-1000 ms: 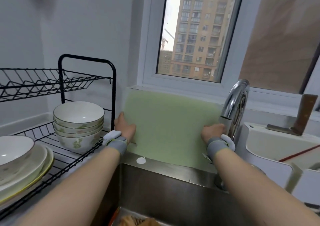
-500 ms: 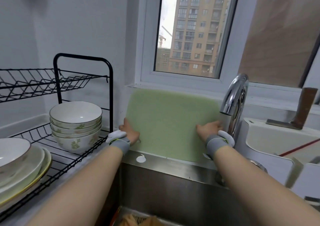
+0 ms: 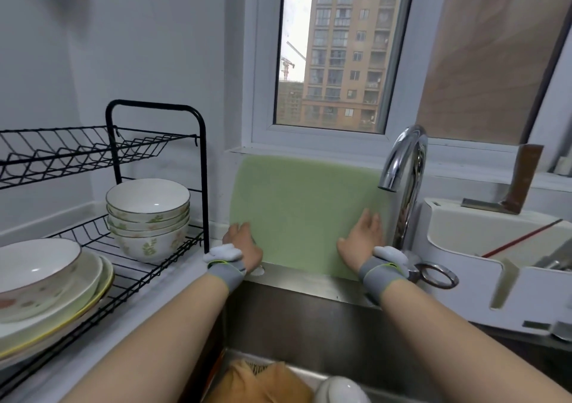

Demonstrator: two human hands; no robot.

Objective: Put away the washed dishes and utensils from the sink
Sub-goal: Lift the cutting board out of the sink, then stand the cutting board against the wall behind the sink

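A pale green cutting board (image 3: 303, 210) stands upright on the ledge behind the sink (image 3: 309, 325), leaning on the wall under the window. My left hand (image 3: 243, 244) grips its lower left corner. My right hand (image 3: 360, 238) lies flat on its lower right front with the fingers straight. Down in the sink I see an orange thing (image 3: 263, 381) and a white rounded dish (image 3: 340, 390), both cut off by the frame. On the black wire rack (image 3: 154, 263) to the left sit stacked bowls (image 3: 148, 214) and stacked plates (image 3: 46, 282).
The chrome faucet (image 3: 404, 170) rises just right of my right hand. Further right stands a white utensil holder (image 3: 464, 248) with a cleaver (image 3: 520, 186) on top, and scissor handles (image 3: 436, 275) lie at its base. The rack's upper shelf (image 3: 77, 149) holds nothing.
The board now stands steeper against the wall. Both hands slid down to its lower corners, and my right hand moved from the edge onto the front face.
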